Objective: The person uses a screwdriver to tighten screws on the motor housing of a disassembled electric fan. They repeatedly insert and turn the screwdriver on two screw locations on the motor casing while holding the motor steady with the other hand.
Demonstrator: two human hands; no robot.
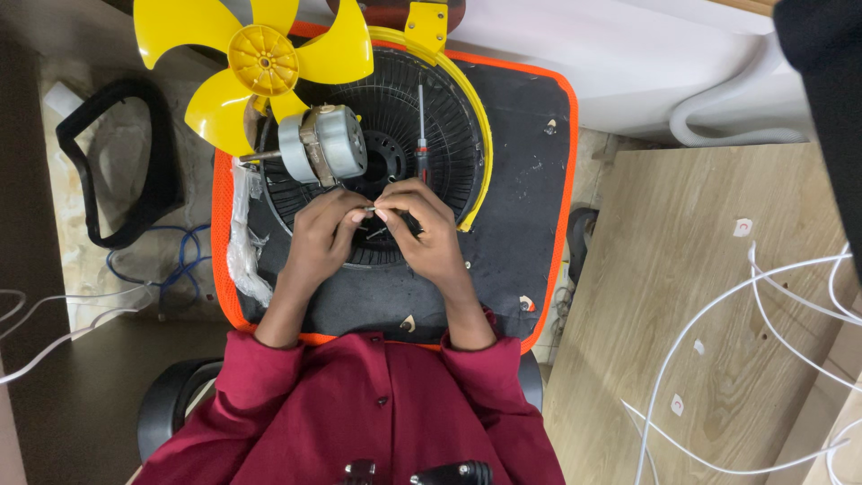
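Note:
A black round fan grille with a yellow rim lies on a black mat with an orange border. My left hand and my right hand meet over the grille's near part, fingertips pinched together on a small metal part, too small to identify. A grey fan motor with a yellow blade on its shaft lies just beyond my left hand. A screwdriver with a red and black handle rests on the grille beyond my right hand.
A light wooden board with white cables lies to the right. Crumpled clear plastic sits at the mat's left edge. A black strap loop and blue wire lie on the floor at left. White hose at top right.

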